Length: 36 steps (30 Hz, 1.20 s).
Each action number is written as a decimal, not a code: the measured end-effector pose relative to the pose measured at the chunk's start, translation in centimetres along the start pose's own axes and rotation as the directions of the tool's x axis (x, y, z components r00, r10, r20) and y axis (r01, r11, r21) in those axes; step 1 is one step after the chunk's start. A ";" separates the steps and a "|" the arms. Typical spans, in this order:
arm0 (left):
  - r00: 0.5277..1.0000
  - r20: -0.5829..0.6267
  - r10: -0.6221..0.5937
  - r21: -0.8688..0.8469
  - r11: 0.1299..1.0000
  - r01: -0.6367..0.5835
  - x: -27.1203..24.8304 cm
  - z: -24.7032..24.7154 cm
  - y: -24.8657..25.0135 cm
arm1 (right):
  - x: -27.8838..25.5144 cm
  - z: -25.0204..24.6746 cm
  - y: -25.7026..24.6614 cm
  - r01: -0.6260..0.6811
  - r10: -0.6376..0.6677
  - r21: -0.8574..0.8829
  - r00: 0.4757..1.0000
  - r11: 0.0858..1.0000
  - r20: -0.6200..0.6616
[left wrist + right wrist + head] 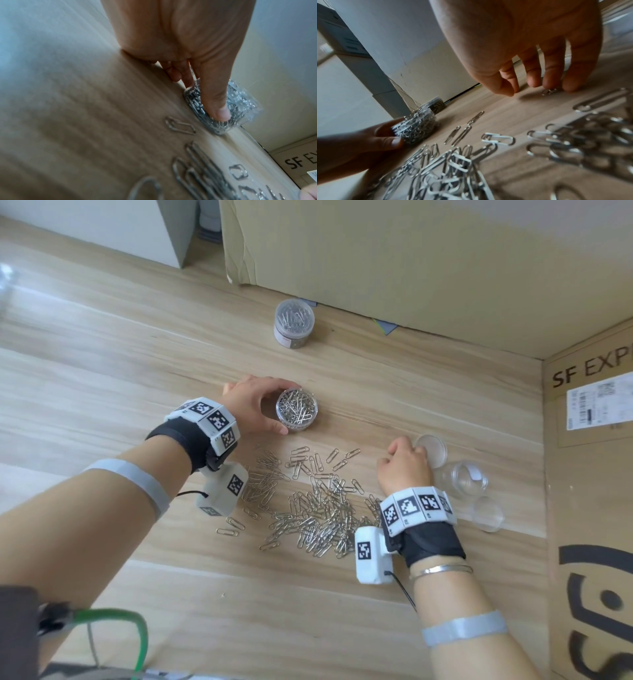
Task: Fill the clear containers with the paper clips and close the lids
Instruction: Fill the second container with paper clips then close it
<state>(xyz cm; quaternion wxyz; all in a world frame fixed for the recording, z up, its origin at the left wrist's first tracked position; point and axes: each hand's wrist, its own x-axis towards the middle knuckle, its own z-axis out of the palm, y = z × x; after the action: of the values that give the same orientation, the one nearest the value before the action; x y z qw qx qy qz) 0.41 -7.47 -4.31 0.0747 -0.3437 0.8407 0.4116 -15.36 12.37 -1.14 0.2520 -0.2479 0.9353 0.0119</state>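
The left hand (255,402) curls round the side of a small clear container (297,409) that stands upright on the wooden table (102,354), thumb on the near wall and fingers on the far wall. The container is full of silver paper clips to its rim and has no lid on it.

The right hand (406,465) hangs over the table with its fingers pointing down, loosely spread, the fingertips (533,81) at the tabletop. A single paper clip (548,91) lies under the tips of two of them; whether they pinch it cannot be told. From the head view the knuckles sit just beside a round clear lid (433,449) lying flat.

Between the two hands a loose heap of paper clips (308,505) spreads across the table. To the right of the right wrist lies an empty clear container (466,477) on its side, and nearer the person a second clear lid (488,513). Farther back, close to a large cardboard box (428,258), stands a closed container of paper clips (294,323). A second cardboard box (589,474) printed "SF EXP" borders the table on the right.
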 end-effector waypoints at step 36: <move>1.000 -0.004 0.029 -0.039 0.999 -0.029 0.7 0.6 -1.3 | -3.7 1.9 -2.8 0.343 -0.325 -0.044 0.917 0.938 0.232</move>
<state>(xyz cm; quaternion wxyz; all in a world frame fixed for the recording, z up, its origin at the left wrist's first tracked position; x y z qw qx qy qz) 0.59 -7.98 -5.80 0.0604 -0.3336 0.8376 0.4283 -10.43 11.91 -0.73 0.3420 -0.4115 0.8441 0.0356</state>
